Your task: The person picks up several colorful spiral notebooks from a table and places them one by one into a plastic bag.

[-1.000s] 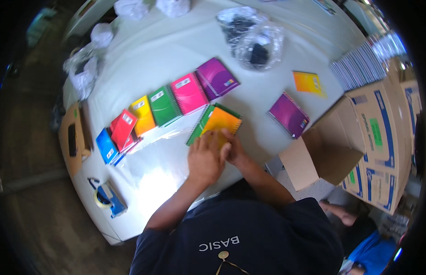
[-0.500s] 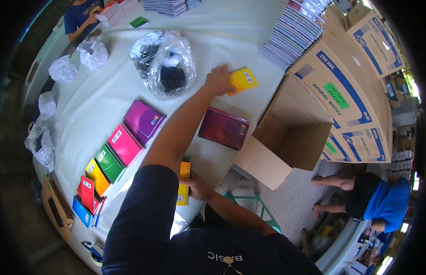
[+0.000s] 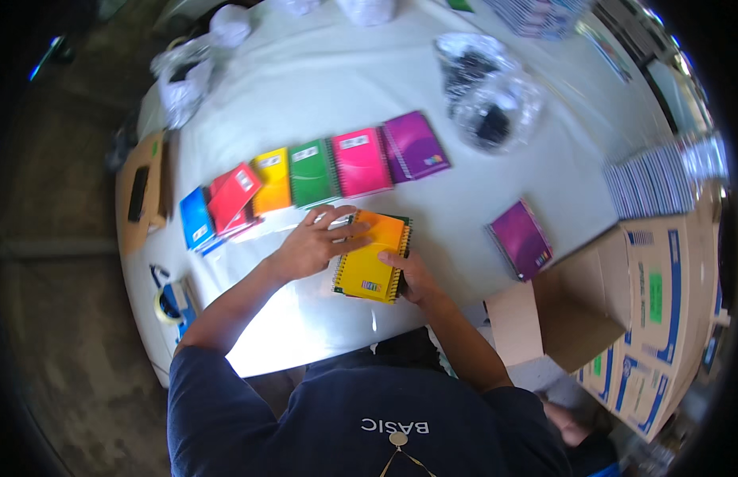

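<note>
A small stack of spiral notebooks [image 3: 377, 266] is in front of me, a yellow one on top and a green edge showing beneath. My right hand [image 3: 415, 278] grips its right side, thumb on the yellow cover. My left hand [image 3: 311, 245] rests at the stack's upper left edge, fingers spread. Beyond lies a row of spiral notebooks: blue [image 3: 197, 219], red [image 3: 235, 195], yellow [image 3: 273, 179], green [image 3: 311, 171], pink [image 3: 361, 163] and purple [image 3: 416, 147]. A single purple notebook [image 3: 521, 241] lies apart on the right.
An open cardboard box [image 3: 516, 324] stands off the table's right edge beside printed cartons [image 3: 655, 318]. Notebook stacks [image 3: 651, 184] stand at the far right. A clear plastic bag [image 3: 496, 103] with dark contents lies at the back. A tape dispenser [image 3: 172, 304] sits at the left edge.
My left hand has come back from the far right to the stack; the yellow notebook it touched there is gone from that spot. My view has turned left, toward the notebook row.
</note>
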Demonstrator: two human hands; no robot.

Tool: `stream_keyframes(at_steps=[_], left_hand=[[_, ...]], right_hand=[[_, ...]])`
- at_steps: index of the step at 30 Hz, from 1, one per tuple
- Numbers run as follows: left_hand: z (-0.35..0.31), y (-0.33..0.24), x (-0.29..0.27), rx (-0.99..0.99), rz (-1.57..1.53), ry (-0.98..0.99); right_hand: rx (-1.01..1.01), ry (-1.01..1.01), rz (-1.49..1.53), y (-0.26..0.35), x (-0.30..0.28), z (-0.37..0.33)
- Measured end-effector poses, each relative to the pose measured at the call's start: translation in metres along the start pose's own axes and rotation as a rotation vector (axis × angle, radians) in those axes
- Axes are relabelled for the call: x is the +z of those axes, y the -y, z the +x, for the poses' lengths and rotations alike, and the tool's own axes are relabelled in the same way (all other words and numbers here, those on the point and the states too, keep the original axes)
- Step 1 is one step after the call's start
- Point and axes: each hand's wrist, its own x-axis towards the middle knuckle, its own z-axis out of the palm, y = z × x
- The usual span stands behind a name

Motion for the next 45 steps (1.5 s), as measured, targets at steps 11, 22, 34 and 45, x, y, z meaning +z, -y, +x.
stream_keyframes(at_steps=[11, 22, 34, 45], left_hand=[[-0.133, 0.108, -0.003, -1.197, -0.081, -0.04], [-0.117, 0.02, 0.006, -0.378, -0.327, -0.199], [-0.148, 0.032, -0.003, -1.065, -0.753, -1.121], [-0.158, -0.05, 0.008, -0.713, -0.66, -0.608]], right_hand=[[-0.051, 0.142, -0.11, -0.041, 0.064, 0.046], [0.078, 0.056, -0.068, -0.056, 0.061, 0.035], [-0.114, 0.084, -0.162, -0.058, 0.062, 0.029], [0.011, 0.24, -0.392, -0.061, 0.096, 0.027]])
